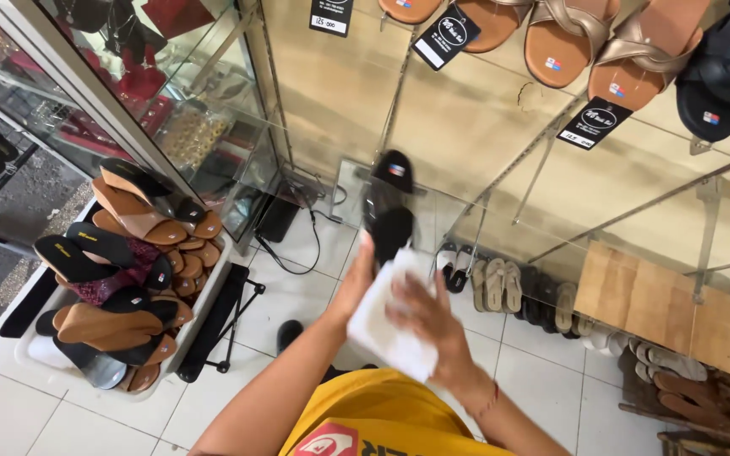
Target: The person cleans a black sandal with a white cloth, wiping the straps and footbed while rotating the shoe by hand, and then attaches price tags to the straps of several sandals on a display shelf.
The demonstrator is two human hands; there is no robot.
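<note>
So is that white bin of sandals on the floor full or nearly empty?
Full. The white bin is heaped with brown and black sandals stacked above its rim, some leaning over the edge.
</note>
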